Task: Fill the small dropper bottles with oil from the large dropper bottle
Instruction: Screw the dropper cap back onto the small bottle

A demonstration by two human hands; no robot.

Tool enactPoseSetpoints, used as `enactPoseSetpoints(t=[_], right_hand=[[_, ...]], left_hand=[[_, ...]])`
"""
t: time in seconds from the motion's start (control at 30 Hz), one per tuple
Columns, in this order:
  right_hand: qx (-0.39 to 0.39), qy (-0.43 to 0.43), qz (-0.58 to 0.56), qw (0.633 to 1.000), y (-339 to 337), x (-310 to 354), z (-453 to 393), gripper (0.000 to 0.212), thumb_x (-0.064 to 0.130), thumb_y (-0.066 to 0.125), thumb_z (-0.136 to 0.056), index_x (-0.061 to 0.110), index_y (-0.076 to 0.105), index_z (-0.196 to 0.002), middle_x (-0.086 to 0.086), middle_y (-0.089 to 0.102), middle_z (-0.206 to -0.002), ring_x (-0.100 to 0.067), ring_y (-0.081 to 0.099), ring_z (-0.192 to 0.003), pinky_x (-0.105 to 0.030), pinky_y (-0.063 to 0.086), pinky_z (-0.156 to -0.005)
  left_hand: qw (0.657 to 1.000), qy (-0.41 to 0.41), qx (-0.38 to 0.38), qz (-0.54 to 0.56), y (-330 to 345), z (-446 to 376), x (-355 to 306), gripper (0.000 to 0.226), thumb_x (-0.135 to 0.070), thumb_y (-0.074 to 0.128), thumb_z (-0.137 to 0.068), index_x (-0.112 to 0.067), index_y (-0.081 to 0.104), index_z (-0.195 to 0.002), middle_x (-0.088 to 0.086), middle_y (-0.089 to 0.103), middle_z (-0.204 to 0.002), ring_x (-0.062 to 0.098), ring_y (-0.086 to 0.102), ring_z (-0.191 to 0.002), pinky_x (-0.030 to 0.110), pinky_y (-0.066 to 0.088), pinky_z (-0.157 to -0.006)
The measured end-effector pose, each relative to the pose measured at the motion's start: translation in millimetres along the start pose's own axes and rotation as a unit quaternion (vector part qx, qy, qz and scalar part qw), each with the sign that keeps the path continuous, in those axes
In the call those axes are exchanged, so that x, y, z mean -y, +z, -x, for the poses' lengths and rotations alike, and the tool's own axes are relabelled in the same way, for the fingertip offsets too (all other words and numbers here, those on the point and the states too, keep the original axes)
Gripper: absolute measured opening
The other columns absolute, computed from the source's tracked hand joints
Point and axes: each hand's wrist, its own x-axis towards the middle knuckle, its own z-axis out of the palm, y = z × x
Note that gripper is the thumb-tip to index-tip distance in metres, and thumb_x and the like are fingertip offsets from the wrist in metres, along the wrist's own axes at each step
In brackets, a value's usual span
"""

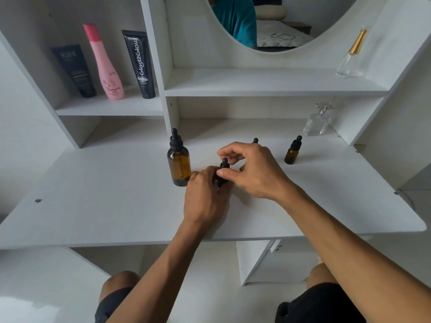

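1. The left hand point(205, 197) is wrapped round the body of a small dropper bottle point(222, 173) on the white worktop point(105, 206), most likely to keep it from turning or tipping.
2. The right hand point(254, 169) comes in from above, thumb and fingertips closed on that bottle's black dropper cap point(224, 164); the grip suits unscrewing or tightening it (which of the two cannot be told).
3. The large dropper bottle point(179, 163), amber and capped, stands upright just beside the left hand, close enough to serve as the oil source without a long reach.
4. A second small bottle point(292, 151) stands capped and apart to the right, seemingly waiting its turn; the tip of a third small bottle point(255, 140) shows behind the right hand, the rest hidden.
5. How much oil any bottle holds is not readable through the dark glass.
6. At the back right stands a clear perfume bottle point(318, 121), and three cosmetic containers point(105, 64) sit on the left shelf, out of the work.
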Motion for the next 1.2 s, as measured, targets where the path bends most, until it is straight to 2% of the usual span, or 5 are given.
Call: enactPoseSetpoints(t=[0.23, 0.43, 0.63, 1.0, 1.2], right_hand=[[-0.004, 0.007, 0.014, 1.000, 0, 0, 0, 0.036, 0.024, 0.082, -0.081, 0.021, 0.072, -0.114, 0.007, 0.072, -0.099, -0.005, 0.066, -0.092, -0.004, 0.045, -0.070], [0.000, 0.011, 0.011, 1.000, -1, 1, -1, 0.031, 0.020, 0.080, -0.082, 0.020, 0.073, -0.112, 0.005, 0.074, -0.100, -0.007, 0.068, -0.093, -0.009, 0.049, -0.074], [0.016, 0.004, 0.018, 1.000, -1, 0, 0, 0.031, 0.018, 0.078, -0.085, 0.022, 0.072, -0.115, 0.008, 0.073, -0.103, 0.001, 0.064, -0.097, -0.001, 0.043, -0.072], [-0.018, 0.013, 0.009, 1.000, 7, -2, 2, 0.029, 0.021, 0.080, -0.084, 0.019, 0.073, -0.111, 0.004, 0.073, -0.099, -0.008, 0.068, -0.092, -0.012, 0.051, -0.077], [-0.023, 0.023, -0.008, 0.999, 11, -6, 8, 0.025, 0.017, 0.079, -0.084, 0.014, 0.072, -0.108, 0.007, 0.070, -0.091, -0.007, 0.067, -0.087, -0.005, 0.047, -0.071]], left_hand=[[1.000, -0.003, -0.005, 0.002, 1, 0, 1, 0.011, -0.025, 0.070, -0.091, -0.017, 0.070, -0.099, -0.006, 0.063, -0.077, 0.012, 0.052, -0.071, 0.020, 0.034, -0.056], [1.000, -0.002, -0.005, -0.008, 1, 0, 0, 0.009, -0.026, 0.070, -0.092, -0.019, 0.066, -0.093, -0.013, 0.056, -0.071, 0.009, 0.047, -0.066, 0.014, 0.029, -0.054], [1.000, -0.005, 0.000, -0.004, 0, 0, -1, 0.006, -0.025, 0.069, -0.091, -0.020, 0.065, -0.092, -0.011, 0.056, -0.070, 0.010, 0.046, -0.065, 0.014, 0.029, -0.053], [1.000, -0.020, -0.003, -0.009, 0, -1, -1, 0.006, -0.024, 0.069, -0.090, -0.018, 0.067, -0.090, -0.006, 0.059, -0.070, 0.010, 0.044, -0.063, 0.019, 0.029, -0.052], [1.000, -0.022, 0.004, -0.019, -2, 3, -6, 0.017, -0.028, 0.072, -0.089, -0.017, 0.070, -0.101, -0.003, 0.067, -0.085, 0.017, 0.059, -0.080, 0.024, 0.044, -0.059]])
